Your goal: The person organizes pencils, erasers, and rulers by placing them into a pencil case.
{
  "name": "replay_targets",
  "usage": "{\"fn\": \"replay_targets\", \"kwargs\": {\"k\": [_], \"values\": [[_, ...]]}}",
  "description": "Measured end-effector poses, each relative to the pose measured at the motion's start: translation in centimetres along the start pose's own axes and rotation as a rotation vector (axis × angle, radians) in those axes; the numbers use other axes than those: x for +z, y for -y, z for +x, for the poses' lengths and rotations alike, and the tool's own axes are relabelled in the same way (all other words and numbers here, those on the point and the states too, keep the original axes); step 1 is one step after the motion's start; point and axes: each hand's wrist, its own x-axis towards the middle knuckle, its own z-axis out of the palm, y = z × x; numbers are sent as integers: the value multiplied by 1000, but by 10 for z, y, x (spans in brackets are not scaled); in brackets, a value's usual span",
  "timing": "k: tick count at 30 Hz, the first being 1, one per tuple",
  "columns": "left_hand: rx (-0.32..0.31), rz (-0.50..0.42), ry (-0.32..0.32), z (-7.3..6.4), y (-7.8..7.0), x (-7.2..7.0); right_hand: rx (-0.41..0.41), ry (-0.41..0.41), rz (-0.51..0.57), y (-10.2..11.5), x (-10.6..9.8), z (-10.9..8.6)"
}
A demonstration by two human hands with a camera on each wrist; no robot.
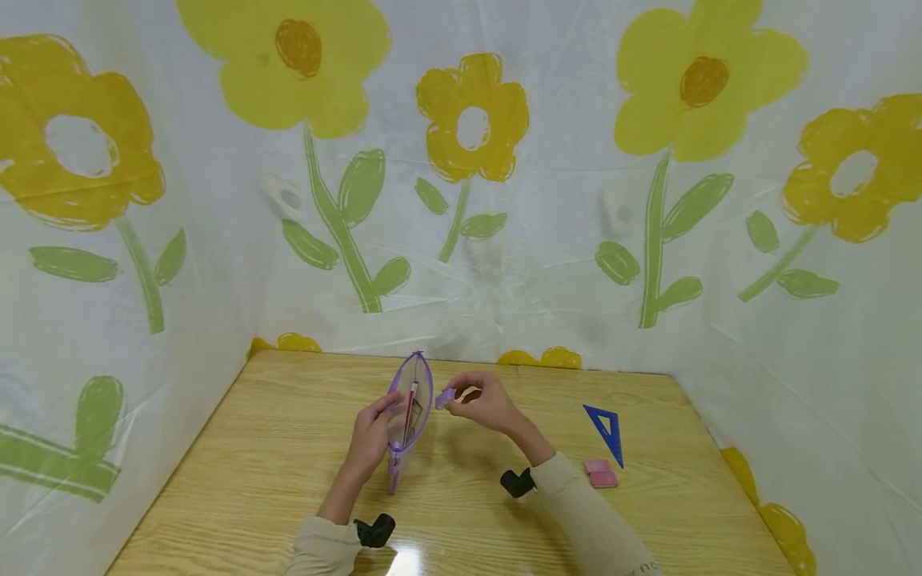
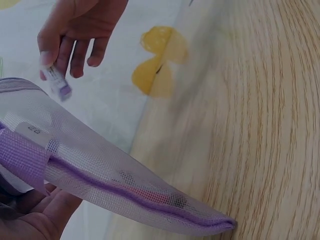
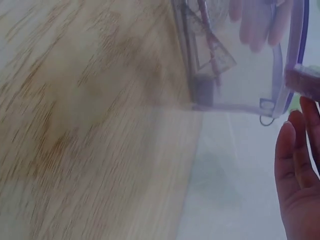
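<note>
My left hand [image 1: 370, 436] holds a see-through mesh pencil pouch [image 2: 100, 127] with purple trim by its side, its mouth spread apart. A red-and-white pen or pencil [image 1: 410, 412] stands inside the pouch. Through the pouch's clear side in the right wrist view, a transparent set square [image 3: 218, 54] shows. My right hand [image 1: 486, 402] pinches a small purple eraser [image 2: 59, 84] with a pale printed sleeve between thumb and fingers. The eraser is close to the right side of the pouch's mouth, outside it.
On the wooden table [image 1: 288, 448], a blue set square [image 1: 612, 438] lies to the right of my right hand. Just below it is a pink two-part block [image 1: 601, 474]. A white flower-printed curtain [image 1: 547, 264] surrounds the table's back and sides.
</note>
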Motion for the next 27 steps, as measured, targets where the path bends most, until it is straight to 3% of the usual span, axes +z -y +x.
{"fn": "replay_targets", "kwargs": {"k": [8,16,27], "values": [[4,2,-5,1,0,1,-48,-39,1,13,8,6],[5,-19,13,1,-1,1,-86,-9,12,27,18,11],[-2,0,-10,-1,-2,-1,-72,7,27,11,29,7]]}}
